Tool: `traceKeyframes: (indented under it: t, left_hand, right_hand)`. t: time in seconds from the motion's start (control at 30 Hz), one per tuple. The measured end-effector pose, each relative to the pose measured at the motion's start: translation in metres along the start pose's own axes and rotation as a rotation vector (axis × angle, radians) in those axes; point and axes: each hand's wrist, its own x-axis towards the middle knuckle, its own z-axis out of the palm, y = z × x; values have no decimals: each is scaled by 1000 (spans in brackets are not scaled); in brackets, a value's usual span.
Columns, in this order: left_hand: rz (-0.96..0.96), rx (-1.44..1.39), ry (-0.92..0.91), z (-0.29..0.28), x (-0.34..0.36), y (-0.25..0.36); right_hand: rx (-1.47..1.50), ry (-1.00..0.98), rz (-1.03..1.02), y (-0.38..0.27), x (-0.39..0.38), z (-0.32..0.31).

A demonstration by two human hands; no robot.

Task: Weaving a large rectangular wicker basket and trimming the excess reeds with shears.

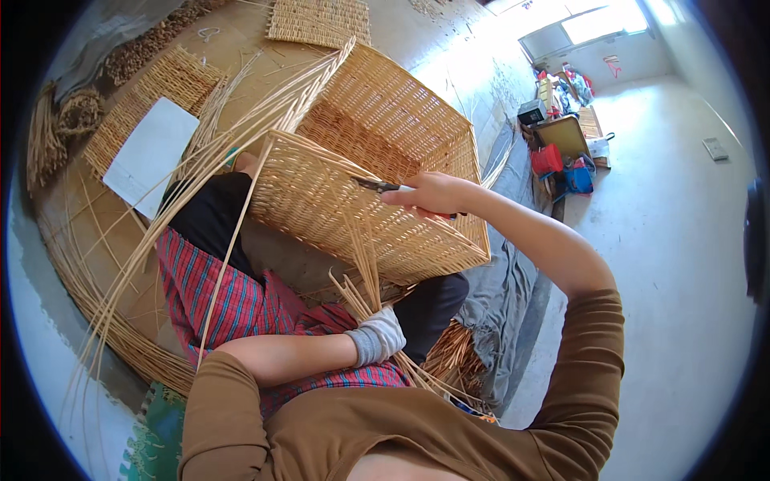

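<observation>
Here, the basket (361, 148) sits tilted at the centre. At its near wall, the right hand (433, 195) wraps its fingers around 1 pair of clippers (371, 184). Nearer, the gloved left hand (381, 335) curls its fingers around canes (368, 268). 2 woven panels (318, 22) lie beyond: 1 far, 1 left.

basket (301, 196) open on top, free over its far side; long strands (210, 172) block its left, bundle (367, 272) crowds its near side.
</observation>
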Motion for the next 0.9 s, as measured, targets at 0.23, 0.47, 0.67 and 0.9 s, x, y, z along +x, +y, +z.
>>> traceKeyframes:
  t: [0.23,0.47,0.67,0.9]
  left_hand:
    - [-294,168,37,28,-1,-15]
    - [-213,-190,108,-13,6,-19]
    - [-433,121,1214,-32,102,-80]
    - [-537,-1869,2225,-66,-67,-107]
  right_hand:
    - [-42,-15,-69,-31,28,-5]
    - [-82,22,-55,-51,-4,5]
    - [-53,-177,-462,-109,-117,10]
    - [293,-249,-386,-47,-68,-16]
